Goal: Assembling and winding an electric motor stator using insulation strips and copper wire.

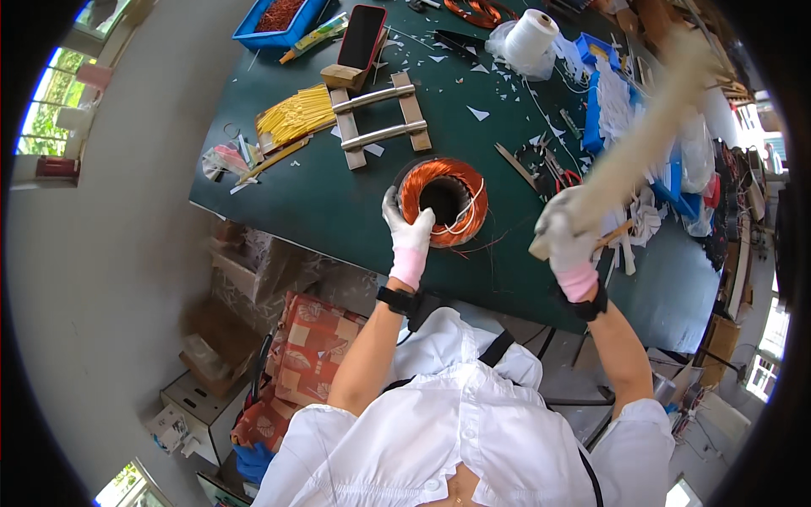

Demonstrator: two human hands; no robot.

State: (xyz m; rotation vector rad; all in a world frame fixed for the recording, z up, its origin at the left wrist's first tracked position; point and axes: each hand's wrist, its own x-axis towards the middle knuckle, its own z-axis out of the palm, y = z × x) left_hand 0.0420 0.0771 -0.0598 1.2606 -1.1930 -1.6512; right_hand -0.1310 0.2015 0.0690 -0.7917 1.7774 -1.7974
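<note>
Green worktable (338, 211), white scraps scattered over it. On it, near the front edge: 1 copper-wound ring (422, 177), open bore facing up, 1 white cord looped over its right side. Left hand (405, 224), gloved, clasps the ring's left rim, thumb at the bore, fingers outside. Right hand (568, 232), gloved, wrapped round the lower end of 1 long pale bar (646, 139), motion-blurred, slanting up to the right, well apart from the ring. Beyond: 1 frame with 2 metal rods (384, 133), 1 phone (361, 38), 1 white spool (536, 35). Yellow strips (296, 117): one pile, too many to count.
</note>
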